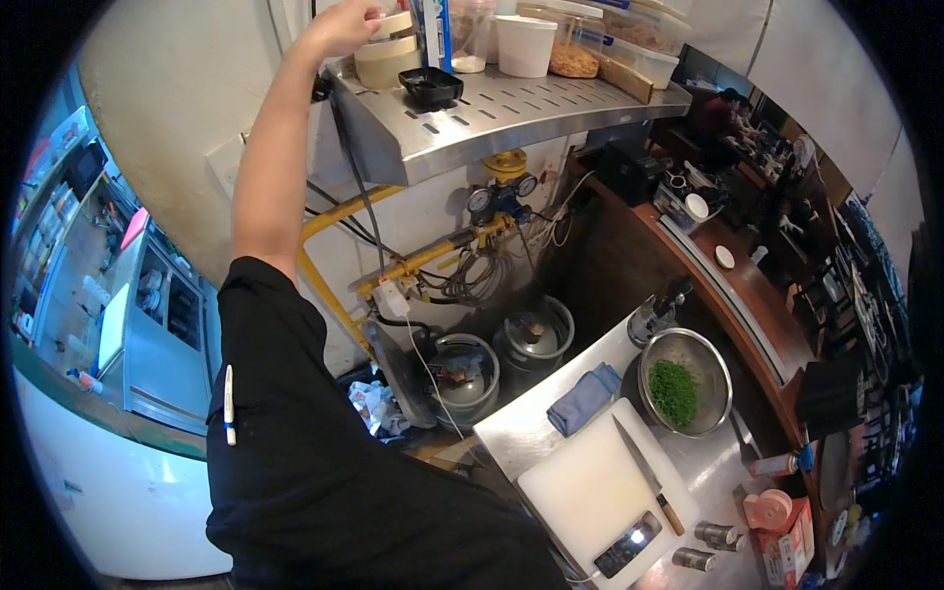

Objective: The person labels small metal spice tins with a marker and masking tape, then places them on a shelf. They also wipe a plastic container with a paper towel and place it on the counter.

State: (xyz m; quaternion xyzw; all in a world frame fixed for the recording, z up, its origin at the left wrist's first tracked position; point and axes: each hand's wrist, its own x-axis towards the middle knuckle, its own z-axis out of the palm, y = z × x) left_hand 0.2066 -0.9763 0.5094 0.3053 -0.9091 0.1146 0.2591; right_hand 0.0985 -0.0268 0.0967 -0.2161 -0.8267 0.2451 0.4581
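Note:
My left hand [343, 28] reaches up to the shelf at the top edge of the view. Its fingertips are at the upper of two stacked round tubs with cream lids [387, 50]. Whether the fingers grip that tub or only touch it is unclear. Just below the tubs, a small black tray [431, 87] rests on the slotted metal shelf [509, 103]. My right hand is out of view. On the steel counter lies a white cutting board [575, 490] with a wooden-handled kitchen knife [647, 472] and a phone [627, 544] on it.
A steel bowl of chopped greens [672, 391] and a folded blue cloth [584, 399] are beside the board. Gas cylinders [463, 380], a yellow pipe [413, 267] and cables stand below the shelf. Several small shakers [695, 559] sit at the counter's right. People are in the background.

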